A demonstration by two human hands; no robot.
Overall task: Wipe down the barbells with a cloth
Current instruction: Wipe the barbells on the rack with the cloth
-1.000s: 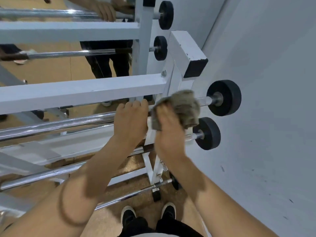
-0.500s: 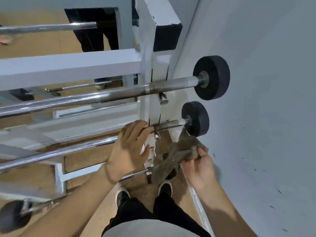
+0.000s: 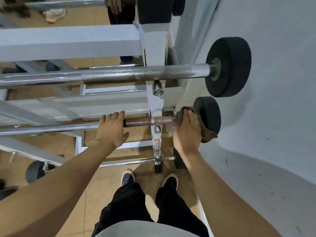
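Note:
Several chrome barbells lie across a white rack, stacked one below another. My left hand grips the second barbell from above, just left of the rack upright. My right hand holds a grey-brown cloth wrapped over that bar's right end, against its small black end weight. Between my hands the knurled part of the bar shows. Above it lies a thicker barbell with a larger black weight.
A white wall runs close along the right, almost touching the end weights. A lower barbell rests near my shoes. Another person's legs and hand stand behind the rack at the top.
My view has dropped and moved closer. My right hand rose from below the bar and put the cloth over the second barbell's right end. My left hand stayed on that bar.

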